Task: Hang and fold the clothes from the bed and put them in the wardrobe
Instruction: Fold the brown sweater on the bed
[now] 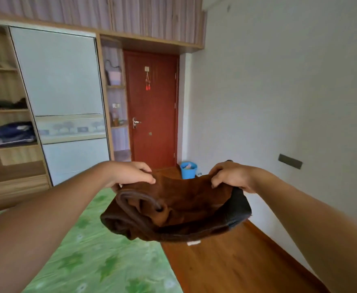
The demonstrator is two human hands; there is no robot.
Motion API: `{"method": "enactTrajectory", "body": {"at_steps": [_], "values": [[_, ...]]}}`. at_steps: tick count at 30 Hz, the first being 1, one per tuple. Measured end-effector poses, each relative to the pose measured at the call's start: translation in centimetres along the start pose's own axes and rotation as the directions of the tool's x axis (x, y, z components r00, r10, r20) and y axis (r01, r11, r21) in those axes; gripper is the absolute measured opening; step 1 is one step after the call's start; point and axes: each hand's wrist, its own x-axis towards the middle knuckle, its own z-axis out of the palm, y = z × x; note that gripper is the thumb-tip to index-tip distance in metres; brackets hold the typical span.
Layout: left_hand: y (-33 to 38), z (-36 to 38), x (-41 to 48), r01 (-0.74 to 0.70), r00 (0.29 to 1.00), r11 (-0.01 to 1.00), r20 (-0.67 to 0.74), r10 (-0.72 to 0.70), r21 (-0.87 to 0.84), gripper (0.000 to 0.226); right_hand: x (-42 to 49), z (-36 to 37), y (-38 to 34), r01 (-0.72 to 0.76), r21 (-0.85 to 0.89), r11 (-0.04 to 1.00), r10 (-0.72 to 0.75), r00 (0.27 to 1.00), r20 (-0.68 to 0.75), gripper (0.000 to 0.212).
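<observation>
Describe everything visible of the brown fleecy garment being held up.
The brown fleecy garment hangs in mid-air, bunched and sagging between the hands. The left hand and right hand each grip its upper edge. The fabric looks soft and plush; a thick rolled hem curves along its left side, a dark grey face shows at the right, and a small white label pokes out below. It hangs over the edge of the green patterned bed and the wooden floor, apparently touching neither.
</observation>
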Motion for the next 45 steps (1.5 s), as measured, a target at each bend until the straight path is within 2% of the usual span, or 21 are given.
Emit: {"method": "enactTrajectory", "body": {"at_steps": [7,13,20,25,33,40,45], "values": [[12.8,4.3,3.8,-0.089,0.996,0.994,0.018,0.088,0.069,0.039,-1.7,-11.0,6.9,-0.072,-0.037,0.997,0.068,0.992,-0.104,0.03],[21.7,11.3,9.2,-0.12,0.992,0.992,0.033,0.119,0.039,0.045,-0.4,-19.5,14.7,-0.127,-0.015,0.992,0.122,0.975,-0.184,0.035],[28.4,14.5,15.5,-0.126,0.989,0.992,0.081,0.124,0.024,0.051,2.9,-26.4,19.6,-0.184,-0.03,0.983,0.178,0.973,-0.148,0.033],[31.5,14.4,19.6,-0.135,0.986,0.99,0.101,0.131,0.035,0.051,5.8,-29.3,20.9,-0.148,-0.012,0.989,0.146,0.981,-0.131,0.031],[31.5,10.8,30.0,-0.094,0.992,0.996,0.08,0.093,0.005,0.048,19.1,-31.7,19.3,-0.106,-0.052,0.993,0.101,0.99,-0.094,0.037],[25.0,0.2,43.3,0.049,0.998,0.995,-0.038,-0.052,-0.083,0.046,40.4,-29.2,11.1,0.025,-0.081,0.996,-0.023,0.999,0.027,0.029],[20.9,-7.5,51.1,0.141,0.98,0.985,-0.13,-0.152,-0.095,0.045,54.2,-27.2,4.5,0.12,-0.072,0.99,-0.111,0.987,0.115,0.031]]}}
